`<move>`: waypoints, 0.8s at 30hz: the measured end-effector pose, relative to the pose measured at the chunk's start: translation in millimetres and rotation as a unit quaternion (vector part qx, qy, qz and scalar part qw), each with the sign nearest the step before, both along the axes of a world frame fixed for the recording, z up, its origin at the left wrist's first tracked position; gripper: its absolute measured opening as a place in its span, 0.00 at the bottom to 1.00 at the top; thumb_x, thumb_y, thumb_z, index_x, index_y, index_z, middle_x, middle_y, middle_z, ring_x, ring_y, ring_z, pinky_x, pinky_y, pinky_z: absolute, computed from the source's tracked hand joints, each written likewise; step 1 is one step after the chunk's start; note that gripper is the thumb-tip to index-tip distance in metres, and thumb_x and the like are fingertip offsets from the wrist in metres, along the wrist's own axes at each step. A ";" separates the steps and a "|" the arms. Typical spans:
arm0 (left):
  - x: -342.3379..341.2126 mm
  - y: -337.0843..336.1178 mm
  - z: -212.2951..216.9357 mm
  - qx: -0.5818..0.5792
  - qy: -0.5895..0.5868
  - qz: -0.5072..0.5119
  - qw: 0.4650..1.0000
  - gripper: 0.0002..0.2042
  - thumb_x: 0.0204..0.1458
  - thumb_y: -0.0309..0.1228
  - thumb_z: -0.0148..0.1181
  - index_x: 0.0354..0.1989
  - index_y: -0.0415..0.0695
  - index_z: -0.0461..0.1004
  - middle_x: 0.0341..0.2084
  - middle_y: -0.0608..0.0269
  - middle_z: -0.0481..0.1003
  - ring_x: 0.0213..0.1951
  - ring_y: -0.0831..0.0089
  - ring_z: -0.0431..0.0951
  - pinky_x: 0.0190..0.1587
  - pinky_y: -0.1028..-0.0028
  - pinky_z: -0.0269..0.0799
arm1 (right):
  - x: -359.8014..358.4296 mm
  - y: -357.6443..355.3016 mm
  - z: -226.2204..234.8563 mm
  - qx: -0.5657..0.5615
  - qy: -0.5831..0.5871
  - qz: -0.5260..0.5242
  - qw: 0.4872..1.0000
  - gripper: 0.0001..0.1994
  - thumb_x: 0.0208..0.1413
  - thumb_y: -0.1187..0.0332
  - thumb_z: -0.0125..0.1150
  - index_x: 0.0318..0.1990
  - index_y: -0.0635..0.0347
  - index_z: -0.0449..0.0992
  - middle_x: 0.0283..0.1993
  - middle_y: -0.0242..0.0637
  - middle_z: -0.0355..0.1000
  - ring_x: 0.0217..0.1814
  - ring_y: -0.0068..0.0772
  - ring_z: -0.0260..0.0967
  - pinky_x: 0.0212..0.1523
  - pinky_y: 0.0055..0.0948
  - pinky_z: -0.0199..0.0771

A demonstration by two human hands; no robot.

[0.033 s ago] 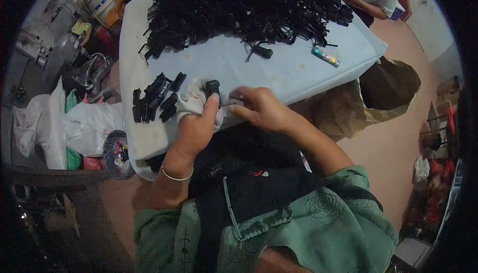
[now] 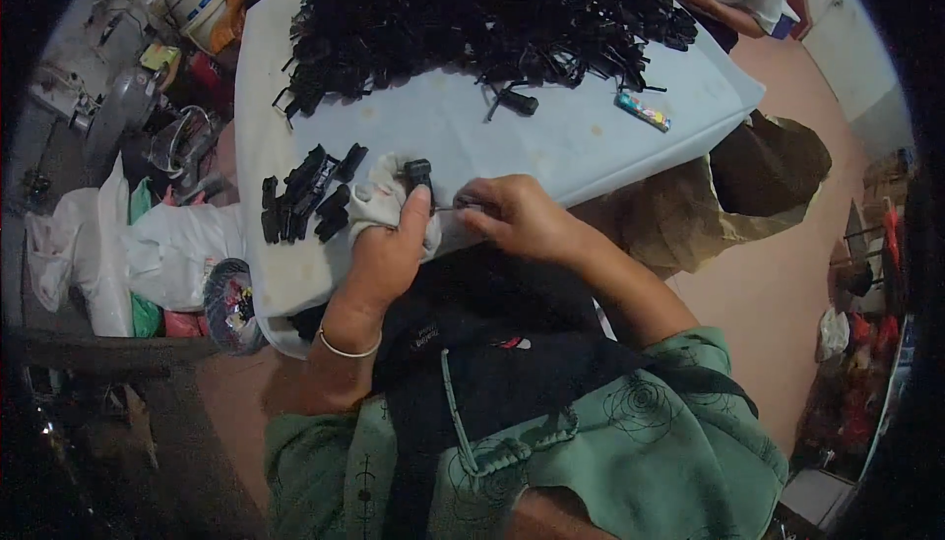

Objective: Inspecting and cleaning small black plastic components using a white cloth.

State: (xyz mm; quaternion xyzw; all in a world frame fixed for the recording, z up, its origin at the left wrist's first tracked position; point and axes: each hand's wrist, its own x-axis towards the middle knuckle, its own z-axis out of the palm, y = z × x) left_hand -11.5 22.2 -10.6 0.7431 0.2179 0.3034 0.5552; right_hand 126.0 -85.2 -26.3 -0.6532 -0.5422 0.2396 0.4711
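- The table (image 2: 551, 141), spread with a pale sheet, lies in front of the person and carries the work.
- The pile of black parts (image 2: 472, 18) heaps across the table's far side; its thin arms look tangled, so a piece pulled from it would likely drag others along.
- The brown paper bag (image 2: 679, 220) gapes open beside the table's right edge.
- The right hand (image 2: 532, 217) is just beside the left hand (image 2: 389, 259), thumb and fingertips pinching something together.
- The small group of black parts (image 2: 313, 190) lies on the table, just left of the hands.
- The pale cloth (image 2: 374, 200) bunches about the left fingers; whether it is a glove cannot be told. It should cushion and add friction.
- The black part (image 2: 419, 172) stands up out of the left hand near the table's front edge, clamped between thumb and cloth. It looks light, stiff and rather smooth; its blocky body seems the safest hold, since any slender arm could snap or bend.
- The small dark item (image 2: 472, 201) sits between the right fingertips, too blurred to identify; a fingertip pinch suits something so slight.
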 end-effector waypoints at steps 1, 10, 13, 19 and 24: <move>-0.5 1.3 0.3 0.063 0.001 0.007 0.998 0.14 0.49 0.26 0.48 0.44 0.35 0.63 0.26 0.60 0.69 0.29 0.71 0.69 0.34 0.74 0.66 | 2.4 -0.9 -0.6 0.037 -0.044 0.018 0.998 0.08 0.50 0.71 0.54 0.34 0.67 0.71 0.27 0.43 0.69 0.28 0.23 0.65 0.30 0.25 0.66; -9.7 -4.8 21.4 -0.014 0.138 -0.125 0.982 0.15 0.50 0.28 0.45 0.46 0.36 0.61 0.27 0.61 0.69 0.30 0.76 0.68 0.33 0.75 0.65 | 1.2 -2.2 2.3 0.081 0.109 0.064 0.989 0.06 0.48 0.71 0.58 0.31 0.64 0.70 0.23 0.28 0.65 0.25 0.16 0.59 0.25 0.19 0.61; -9.7 -8.6 20.4 -0.037 0.122 -0.152 0.980 0.14 0.49 0.28 0.45 0.45 0.37 0.62 0.27 0.62 0.69 0.30 0.76 0.68 0.32 0.75 0.65 | -3.3 0.4 -4.8 0.037 0.219 0.074 0.972 0.07 0.50 0.70 0.56 0.27 0.63 0.68 0.22 0.21 0.60 0.24 0.13 0.54 0.24 0.16 0.57; -6.8 -10.1 11.9 -0.007 0.097 -0.106 0.990 0.13 0.48 0.27 0.45 0.43 0.38 0.64 0.28 0.59 0.69 0.32 0.72 0.70 0.34 0.73 0.66 | -9.1 -2.0 1.0 0.043 0.077 0.049 0.995 0.10 0.54 0.66 0.50 0.28 0.65 0.67 0.18 0.40 0.62 0.20 0.28 0.56 0.23 0.29 0.59; -5.1 -14.1 -5.4 0.187 0.076 -0.060 0.977 0.13 0.47 0.27 0.45 0.42 0.38 0.64 0.28 0.51 0.70 0.30 0.57 0.72 0.34 0.65 0.67 | -13.7 2.4 2.3 0.033 0.009 0.046 0.998 0.12 0.55 0.66 0.46 0.26 0.66 0.66 0.20 0.51 0.62 0.18 0.43 0.56 0.24 0.35 0.60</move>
